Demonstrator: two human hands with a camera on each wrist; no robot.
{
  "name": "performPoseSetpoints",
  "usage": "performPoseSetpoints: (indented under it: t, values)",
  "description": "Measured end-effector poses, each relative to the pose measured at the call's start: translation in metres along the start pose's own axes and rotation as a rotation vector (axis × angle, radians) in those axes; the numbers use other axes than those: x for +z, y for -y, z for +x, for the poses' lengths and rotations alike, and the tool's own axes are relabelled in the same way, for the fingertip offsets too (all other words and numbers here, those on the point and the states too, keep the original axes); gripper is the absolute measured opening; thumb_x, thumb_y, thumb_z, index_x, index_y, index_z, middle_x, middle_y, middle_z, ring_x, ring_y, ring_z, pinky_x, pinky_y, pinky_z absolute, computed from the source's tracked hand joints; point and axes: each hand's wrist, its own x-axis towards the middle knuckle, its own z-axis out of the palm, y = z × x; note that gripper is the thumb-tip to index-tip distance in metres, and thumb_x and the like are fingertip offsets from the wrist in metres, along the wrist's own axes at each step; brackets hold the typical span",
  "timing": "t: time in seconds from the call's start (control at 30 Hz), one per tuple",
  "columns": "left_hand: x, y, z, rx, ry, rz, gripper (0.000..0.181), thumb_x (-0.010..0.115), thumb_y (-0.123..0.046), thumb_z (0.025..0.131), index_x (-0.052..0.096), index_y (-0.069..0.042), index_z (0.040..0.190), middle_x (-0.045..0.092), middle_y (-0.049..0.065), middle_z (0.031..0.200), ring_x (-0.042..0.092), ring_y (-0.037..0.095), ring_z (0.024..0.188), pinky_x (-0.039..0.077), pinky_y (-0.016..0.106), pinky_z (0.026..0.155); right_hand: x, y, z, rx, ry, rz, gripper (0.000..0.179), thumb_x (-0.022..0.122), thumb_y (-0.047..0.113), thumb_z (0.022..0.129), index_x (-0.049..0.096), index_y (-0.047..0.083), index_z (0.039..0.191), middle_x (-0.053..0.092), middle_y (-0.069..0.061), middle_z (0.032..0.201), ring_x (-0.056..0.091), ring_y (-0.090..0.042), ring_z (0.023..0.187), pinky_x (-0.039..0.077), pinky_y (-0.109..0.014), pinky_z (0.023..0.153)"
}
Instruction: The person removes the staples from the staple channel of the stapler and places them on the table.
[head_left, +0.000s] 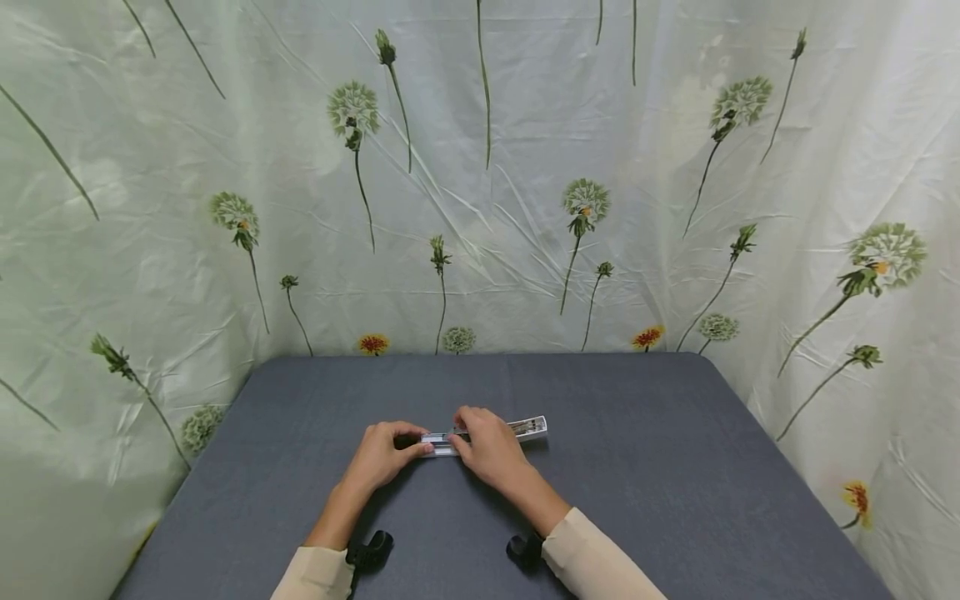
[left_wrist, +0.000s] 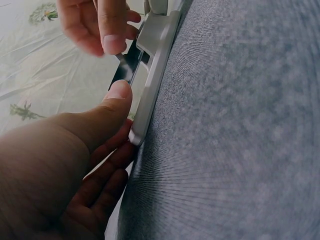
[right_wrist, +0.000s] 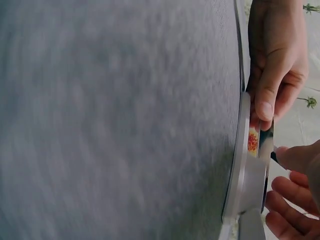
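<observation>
A light grey stapler (head_left: 532,427) lies on the dark cloth with its top swung open, the raised cover reaching out to the right. My left hand (head_left: 378,454) grips its left end, thumb on the shiny metal magazine (left_wrist: 131,62) and fingers around the end of the base (left_wrist: 150,95). Over the middle of the stapler, my right hand (head_left: 491,446) pinches a small dark piece (right_wrist: 274,157) at the magazine between thumb and finger. Whether that piece is loose staples or part of the stapler, I cannot tell. The right palm hides much of the stapler in the head view.
Dark grey cloth (head_left: 637,467) covers the table around the hands. A pale curtain (head_left: 510,275) printed with dandelions hangs behind the table's far edge and along both sides. Black wrist mounts (head_left: 371,552) sit below each hand.
</observation>
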Motion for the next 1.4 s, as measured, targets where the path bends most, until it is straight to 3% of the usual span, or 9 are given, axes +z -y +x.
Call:
performPoseSetpoints:
  t: [0.27, 0.47, 0.63, 0.97, 1.4]
  values:
    - [-0.001, 0.001, -0.001, 0.005, 0.005, -0.006, 0.018, 0.088, -0.031, 0.081, 0.082, -0.026, 0.097, 0.079, -0.007, 0.098, 0.072, 0.017, 0.098, 0.056, 0.044, 0.091, -0.009, -0.003, 0.004, -0.102, 0.132, -0.109, 0.014, 0.071, 0.025, 0.099, 0.078, 0.016, 0.107, 0.071, 0.002, 0.104, 0.065, -0.016, 0.094, 0.056, -0.031, 0.083]
    - [0.000, 0.002, 0.000, 0.007, 0.008, -0.001, 0.017, 0.088, -0.032, 0.081, 0.082, -0.028, 0.096, 0.078, -0.009, 0.097, 0.071, 0.012, 0.093, 0.056, 0.040, 0.087, -0.018, -0.013, 0.005, -0.076, 0.166, -0.002, 0.018, 0.068, 0.026, 0.101, 0.077, 0.015, 0.112, 0.072, 0.000, 0.111, 0.066, -0.018, 0.104, 0.056, -0.035, 0.090]
    - [0.000, 0.002, 0.001, 0.000, 0.004, -0.001, 0.017, 0.089, -0.031, 0.081, 0.082, -0.027, 0.096, 0.078, -0.009, 0.096, 0.071, 0.013, 0.094, 0.055, 0.041, 0.088, -0.025, -0.022, 0.004, -0.048, 0.149, 0.087, 0.021, 0.066, 0.026, 0.102, 0.075, 0.013, 0.116, 0.072, -0.002, 0.115, 0.066, -0.019, 0.108, 0.056, -0.038, 0.092]
    - [0.000, 0.001, 0.000, -0.014, 0.004, 0.006, 0.016, 0.089, -0.031, 0.081, 0.082, -0.026, 0.095, 0.078, -0.008, 0.097, 0.070, 0.015, 0.098, 0.054, 0.045, 0.092, -0.040, -0.037, -0.005, -0.047, 0.062, 0.172, 0.015, 0.070, 0.017, 0.099, 0.076, 0.010, 0.111, 0.072, -0.005, 0.109, 0.068, -0.021, 0.101, 0.057, -0.039, 0.086]
    - [0.001, 0.002, 0.000, -0.013, 0.004, 0.005, 0.016, 0.089, -0.031, 0.081, 0.082, -0.027, 0.096, 0.078, -0.009, 0.096, 0.071, 0.016, 0.098, 0.054, 0.045, 0.093, -0.055, -0.061, -0.016, 0.001, 0.008, 0.215, 0.013, 0.071, 0.017, 0.099, 0.077, 0.011, 0.108, 0.072, -0.002, 0.106, 0.069, -0.017, 0.095, 0.059, -0.035, 0.082]
